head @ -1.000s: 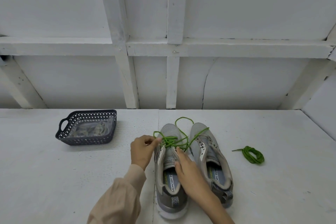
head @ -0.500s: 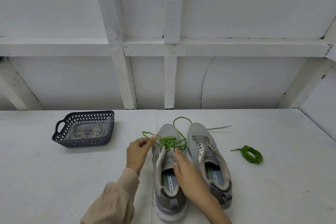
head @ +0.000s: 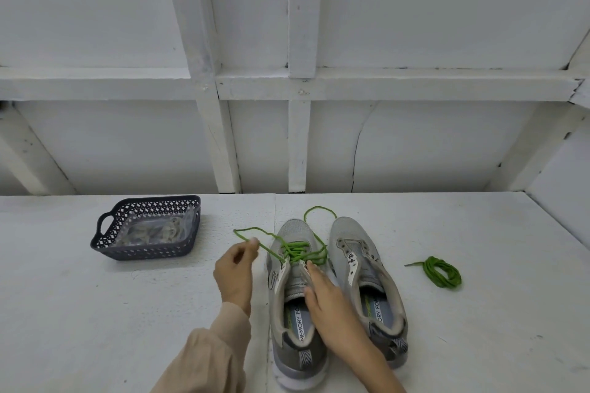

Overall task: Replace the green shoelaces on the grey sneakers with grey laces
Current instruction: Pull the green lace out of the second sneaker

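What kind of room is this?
Probably a plain workroom or shed, hard to say: a white painted tabletop, a white board wall with wooden framing beams, and a dark plastic lattice basket of supplies.

Two grey sneakers stand side by side, toes pointing away: the left sneaker (head: 295, 303) still carries a loosened green lace (head: 295, 250), the right sneaker (head: 367, 284) is unlaced. A coiled green lace (head: 442, 272) lies right of them.
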The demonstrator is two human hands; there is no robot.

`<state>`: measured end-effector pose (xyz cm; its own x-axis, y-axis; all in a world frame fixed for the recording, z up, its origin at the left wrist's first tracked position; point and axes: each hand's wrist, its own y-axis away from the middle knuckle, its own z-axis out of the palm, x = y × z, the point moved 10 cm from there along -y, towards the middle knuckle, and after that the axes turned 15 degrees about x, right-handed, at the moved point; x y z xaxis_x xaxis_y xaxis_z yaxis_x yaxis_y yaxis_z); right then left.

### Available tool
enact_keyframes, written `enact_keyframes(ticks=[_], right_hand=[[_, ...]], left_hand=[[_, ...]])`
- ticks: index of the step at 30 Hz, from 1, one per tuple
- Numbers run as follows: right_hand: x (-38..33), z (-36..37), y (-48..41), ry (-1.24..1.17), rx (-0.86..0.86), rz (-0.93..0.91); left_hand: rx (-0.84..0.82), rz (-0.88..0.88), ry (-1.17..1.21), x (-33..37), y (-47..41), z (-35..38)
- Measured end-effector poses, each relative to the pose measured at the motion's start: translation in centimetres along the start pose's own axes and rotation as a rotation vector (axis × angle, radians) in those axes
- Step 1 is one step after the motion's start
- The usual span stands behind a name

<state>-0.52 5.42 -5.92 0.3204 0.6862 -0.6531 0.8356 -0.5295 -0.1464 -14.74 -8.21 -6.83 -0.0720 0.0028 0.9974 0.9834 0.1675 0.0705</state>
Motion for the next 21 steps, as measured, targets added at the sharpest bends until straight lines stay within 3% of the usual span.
enact_keyframes(ticks=[1, 4, 5, 9, 13, 18, 21], right_hand=[[0.0, 0.0, 0.0, -0.003, 0.003, 0.000], [-0.1, -0.1, -0.1, -0.009, 0.013, -0.005], [-0.1, -0.2, -0.1, -0.010, 0.012, -0.003], [-0.1, -0.1, 0.0, -0.006, 0.000, 0.004], [-0.2, -0.3, 0.0, -0.003, 0.004, 0.001], [-0.1, -0.1, 0.1, -0.003, -0.010, 0.006], [-0.1, -0.1, 0.0, 0.003, -0.002, 0.000]], left_hand=[[-0.001, -0.016, 0.019, -0.1, -0.1, 0.1], [-0.275, 0.050, -0.137, -0.3, 2.1, 2.9], [-0.288, 0.082, -0.162, -0.2, 2.4, 3.1], [-0.008, 0.006, -0.017, -0.3, 0.5, 0.5], [-0.289, 0.045, -0.163, -1.4, 2.3, 3.0], [0.028, 0.000, 0.009, -0.2, 0.8, 0.2], [-0.159, -0.006, -0.056, -0.6, 2.0, 2.2]])
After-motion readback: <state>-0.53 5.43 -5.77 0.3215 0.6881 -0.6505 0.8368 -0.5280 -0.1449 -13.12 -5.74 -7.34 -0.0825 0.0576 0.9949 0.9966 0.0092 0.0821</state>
